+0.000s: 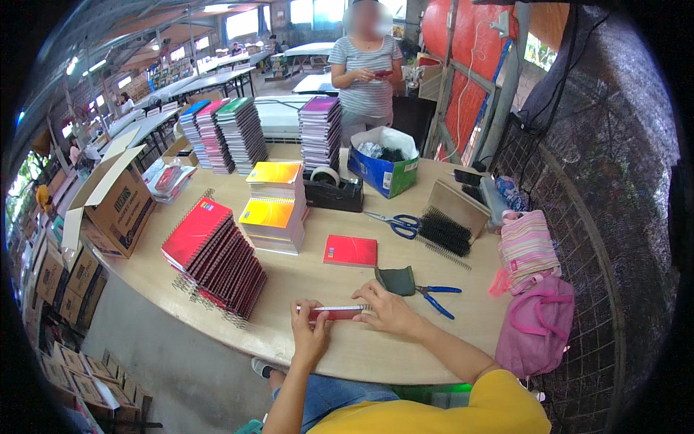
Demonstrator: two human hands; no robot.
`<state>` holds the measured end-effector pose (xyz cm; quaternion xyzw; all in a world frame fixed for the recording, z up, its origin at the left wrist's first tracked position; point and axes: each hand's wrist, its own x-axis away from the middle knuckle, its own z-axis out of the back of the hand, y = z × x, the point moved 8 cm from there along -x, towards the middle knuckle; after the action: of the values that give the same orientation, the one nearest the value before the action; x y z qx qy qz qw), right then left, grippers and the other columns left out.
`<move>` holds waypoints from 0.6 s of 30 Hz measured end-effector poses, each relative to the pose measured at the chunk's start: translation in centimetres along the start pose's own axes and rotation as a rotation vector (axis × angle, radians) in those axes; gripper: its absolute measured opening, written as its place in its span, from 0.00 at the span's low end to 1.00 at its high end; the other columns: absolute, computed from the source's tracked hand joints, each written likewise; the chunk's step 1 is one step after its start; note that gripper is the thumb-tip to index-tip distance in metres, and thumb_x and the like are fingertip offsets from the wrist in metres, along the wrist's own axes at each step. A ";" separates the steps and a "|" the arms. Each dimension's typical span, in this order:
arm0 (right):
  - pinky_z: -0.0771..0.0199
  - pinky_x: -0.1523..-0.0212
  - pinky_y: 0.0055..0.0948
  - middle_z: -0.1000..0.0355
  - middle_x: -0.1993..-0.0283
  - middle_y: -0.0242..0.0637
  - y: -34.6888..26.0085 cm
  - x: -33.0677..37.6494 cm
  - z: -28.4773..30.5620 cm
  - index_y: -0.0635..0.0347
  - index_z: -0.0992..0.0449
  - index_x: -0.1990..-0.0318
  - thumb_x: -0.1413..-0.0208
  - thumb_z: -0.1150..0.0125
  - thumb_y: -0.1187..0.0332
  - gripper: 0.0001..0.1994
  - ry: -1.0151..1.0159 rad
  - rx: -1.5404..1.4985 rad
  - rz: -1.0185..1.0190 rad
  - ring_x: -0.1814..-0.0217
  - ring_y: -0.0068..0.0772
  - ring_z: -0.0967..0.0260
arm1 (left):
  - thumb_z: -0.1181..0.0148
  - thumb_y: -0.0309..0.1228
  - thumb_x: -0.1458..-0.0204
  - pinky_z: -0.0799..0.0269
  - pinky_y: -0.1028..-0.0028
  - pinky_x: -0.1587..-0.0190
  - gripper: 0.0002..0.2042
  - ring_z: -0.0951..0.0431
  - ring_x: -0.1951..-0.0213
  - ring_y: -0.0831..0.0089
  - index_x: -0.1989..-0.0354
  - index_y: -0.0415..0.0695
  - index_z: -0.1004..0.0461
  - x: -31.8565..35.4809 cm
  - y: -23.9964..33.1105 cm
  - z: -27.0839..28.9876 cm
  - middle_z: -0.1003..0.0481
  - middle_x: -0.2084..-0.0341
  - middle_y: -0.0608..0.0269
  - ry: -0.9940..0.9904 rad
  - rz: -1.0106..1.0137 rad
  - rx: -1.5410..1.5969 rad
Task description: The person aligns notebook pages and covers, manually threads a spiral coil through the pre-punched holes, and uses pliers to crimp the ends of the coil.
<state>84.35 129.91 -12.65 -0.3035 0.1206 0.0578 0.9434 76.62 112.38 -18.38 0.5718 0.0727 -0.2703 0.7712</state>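
Note:
Close to the table's front edge, a red notebook [338, 314] is held with its narrow bound edge turned up. My left hand [311, 331] grips its left end, the thumb against the cover. At the other end my right hand [390, 312] has its fingers closed on the dark spiral coil [366, 309] at the binding; the fingertips are partly hidden. Just beyond lies a flat red notebook [350, 250]. Blue-handled pliers [438, 296] rest beside a dark green cloth piece [396, 281], right of my right hand.
A tall stack of red spiral notebooks [210, 253] stands left, yellow notebooks [271, 217] behind. Scissors [397, 223], black coils [442, 230], a tape dispenser [336, 194] and a blue-green box [383, 163] sit farther back. Pink bags [536, 325] line the right edge. A person [367, 65] stands opposite.

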 end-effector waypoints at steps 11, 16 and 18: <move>0.26 0.52 0.40 0.26 0.54 0.36 -0.2 -0.2 -1.4 0.57 0.24 0.57 0.45 0.36 0.61 0.12 0.069 0.096 0.095 0.48 0.42 0.28 | 0.35 0.23 0.48 0.25 0.65 0.60 0.10 0.29 0.59 0.58 0.59 0.40 0.28 0.1 -0.8 -0.2 0.36 0.59 0.52 0.014 0.005 0.036; 0.31 0.45 0.44 0.26 0.46 0.42 0.9 -0.4 -2.5 0.53 0.21 0.51 0.44 0.36 0.56 0.17 0.000 0.198 0.054 0.45 0.43 0.29 | 0.36 0.23 0.48 0.25 0.64 0.60 0.10 0.28 0.60 0.58 0.59 0.40 0.28 0.0 -0.5 -0.5 0.36 0.58 0.52 0.008 0.064 0.107; 0.34 0.42 0.47 0.28 0.43 0.45 0.7 -0.3 -1.9 0.52 0.20 0.50 0.44 0.36 0.52 0.19 0.008 0.261 0.111 0.43 0.45 0.31 | 0.36 0.22 0.47 0.25 0.65 0.60 0.10 0.27 0.60 0.58 0.58 0.40 0.28 0.2 -0.3 -0.3 0.36 0.58 0.52 -0.005 0.033 0.062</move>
<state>83.54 129.34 -14.39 -0.1712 0.1474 0.0926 0.9697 76.68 112.53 -18.79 0.5958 0.0529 -0.2612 0.7576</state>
